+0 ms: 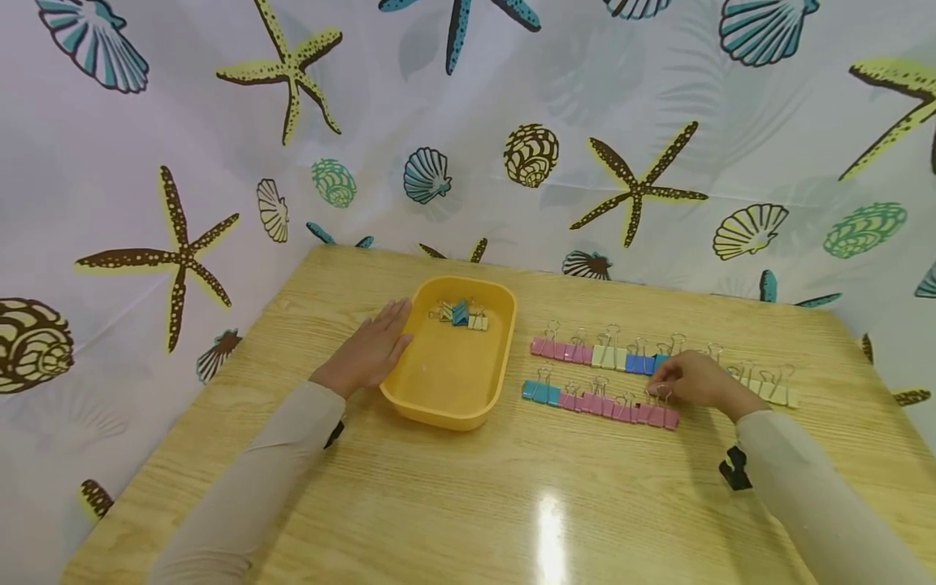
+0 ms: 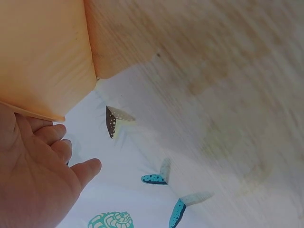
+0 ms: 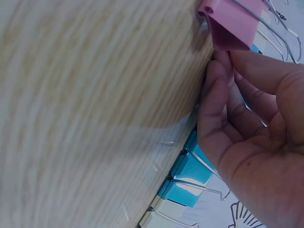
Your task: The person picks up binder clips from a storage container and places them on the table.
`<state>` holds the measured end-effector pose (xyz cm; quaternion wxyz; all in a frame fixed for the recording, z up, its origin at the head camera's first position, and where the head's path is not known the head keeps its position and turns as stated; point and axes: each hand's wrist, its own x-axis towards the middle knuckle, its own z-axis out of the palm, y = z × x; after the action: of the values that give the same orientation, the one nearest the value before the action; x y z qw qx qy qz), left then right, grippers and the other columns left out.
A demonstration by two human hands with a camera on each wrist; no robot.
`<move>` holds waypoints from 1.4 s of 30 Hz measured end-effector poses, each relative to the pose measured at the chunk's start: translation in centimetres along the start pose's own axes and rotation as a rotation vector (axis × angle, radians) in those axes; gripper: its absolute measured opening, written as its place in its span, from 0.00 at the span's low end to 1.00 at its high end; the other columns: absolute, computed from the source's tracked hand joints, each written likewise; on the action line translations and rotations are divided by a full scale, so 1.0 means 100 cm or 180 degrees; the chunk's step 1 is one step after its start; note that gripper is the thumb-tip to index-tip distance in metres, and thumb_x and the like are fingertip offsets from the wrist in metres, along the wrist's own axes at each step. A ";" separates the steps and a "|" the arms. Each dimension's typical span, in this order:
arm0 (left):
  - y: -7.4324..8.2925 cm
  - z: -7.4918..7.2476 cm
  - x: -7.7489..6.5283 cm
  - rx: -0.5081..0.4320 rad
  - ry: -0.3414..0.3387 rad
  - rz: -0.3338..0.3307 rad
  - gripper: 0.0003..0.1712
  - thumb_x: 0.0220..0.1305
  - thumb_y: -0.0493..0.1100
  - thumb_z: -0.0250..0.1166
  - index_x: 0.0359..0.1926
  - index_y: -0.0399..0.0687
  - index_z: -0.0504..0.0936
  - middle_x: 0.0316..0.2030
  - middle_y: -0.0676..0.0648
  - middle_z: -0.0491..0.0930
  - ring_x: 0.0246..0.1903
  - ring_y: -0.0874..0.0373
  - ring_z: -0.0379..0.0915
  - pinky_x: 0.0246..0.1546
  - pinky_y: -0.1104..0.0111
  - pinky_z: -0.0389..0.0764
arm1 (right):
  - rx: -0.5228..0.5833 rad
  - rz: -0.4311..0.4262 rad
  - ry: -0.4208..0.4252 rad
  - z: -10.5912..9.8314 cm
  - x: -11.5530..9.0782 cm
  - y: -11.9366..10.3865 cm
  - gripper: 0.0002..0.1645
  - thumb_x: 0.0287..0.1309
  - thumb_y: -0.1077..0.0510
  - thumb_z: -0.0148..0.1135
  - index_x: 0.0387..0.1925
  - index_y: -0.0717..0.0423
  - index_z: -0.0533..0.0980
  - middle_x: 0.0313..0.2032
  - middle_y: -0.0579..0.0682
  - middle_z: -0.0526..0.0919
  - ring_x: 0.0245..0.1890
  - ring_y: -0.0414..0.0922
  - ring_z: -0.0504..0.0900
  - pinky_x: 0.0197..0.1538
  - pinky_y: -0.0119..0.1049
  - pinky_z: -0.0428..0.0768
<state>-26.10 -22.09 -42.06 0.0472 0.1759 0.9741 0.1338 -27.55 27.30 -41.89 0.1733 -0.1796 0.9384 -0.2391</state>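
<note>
My left hand (image 1: pixel 371 345) rests against the left side of a yellow tray (image 1: pixel 504 382), its fingers lying along the rim. In the left wrist view the hand (image 2: pixel 42 166) shows just under the tray's rim (image 2: pixel 35 113). Several binder clips (image 1: pixel 459 314) lie inside the tray at its far end. My right hand (image 1: pixel 691 379) pinches a pink binder clip (image 1: pixel 664 416) at the right end of the nearer row. In the right wrist view the thumb and fingertips meet right at the pink clip's (image 3: pixel 237 26) edge, where part of the grip is hidden.
A farther row of binder clips runs behind, with pink ones (image 1: pixel 561 349), a blue one (image 1: pixel 640 363) and pale yellow ones (image 1: pixel 778 393). At the nearer row's left end is a teal clip (image 1: pixel 539 392). A patterned cloth (image 1: pixel 497 219) hangs at the table's (image 1: pixel 453 504) back edge.
</note>
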 end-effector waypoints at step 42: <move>0.000 0.002 0.001 0.0089 -0.0017 0.0027 0.35 0.78 0.51 0.36 0.76 0.42 0.36 0.75 0.42 0.37 0.74 0.47 0.32 0.70 0.46 0.45 | 0.0561 0.0319 -0.0046 -0.013 -0.019 0.006 0.14 0.65 0.63 0.58 0.45 0.71 0.79 0.36 0.55 0.84 0.35 0.44 0.81 0.39 0.40 0.81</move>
<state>-26.13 -22.00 -42.25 0.0467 0.1810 0.9750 0.1200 -26.55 29.11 -40.67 0.2070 -0.1182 0.9202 -0.3105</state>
